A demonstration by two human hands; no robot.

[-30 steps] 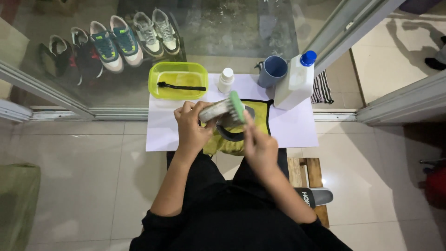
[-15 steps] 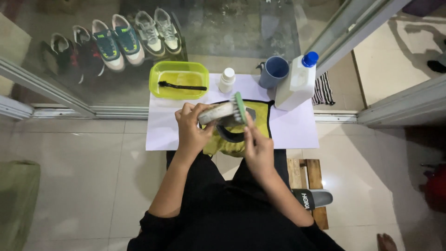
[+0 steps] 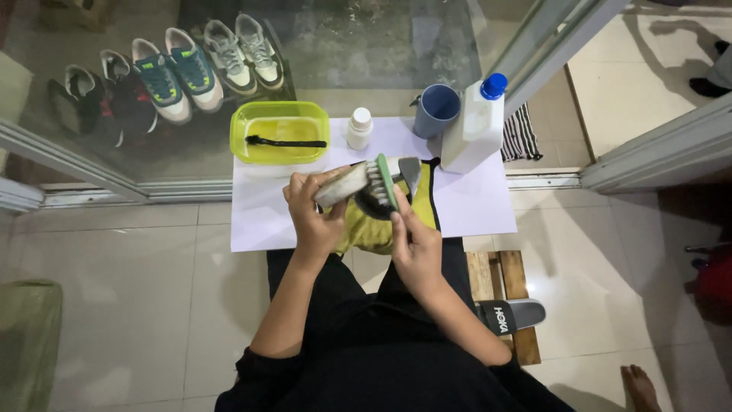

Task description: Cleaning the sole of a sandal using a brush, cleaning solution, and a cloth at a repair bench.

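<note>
Left hand [image 3: 314, 217] has its fingers [image 3: 299, 185] wrapped around a pale shoe [image 3: 341, 185], clamped on it from below and tipping it on its side. Right hand [image 3: 415, 240] grips a green-backed brush [image 3: 383, 181], fingers closed on the handle, white bristles pressed against the shoe's end. The shoe looks light grey with a dark opening, held above a yellow-green cloth [image 3: 381, 229] over the person's lap, just near of the white sheet [image 3: 473, 206] on the floor. Both forearms angle in from the near side, wrists bent toward each other. Farther off sit a yellow-green tub [image 3: 242, 126], a small white bottle [image 3: 358, 128], a blue cup [image 3: 436, 111] and a white jug [image 3: 473, 126].
</note>
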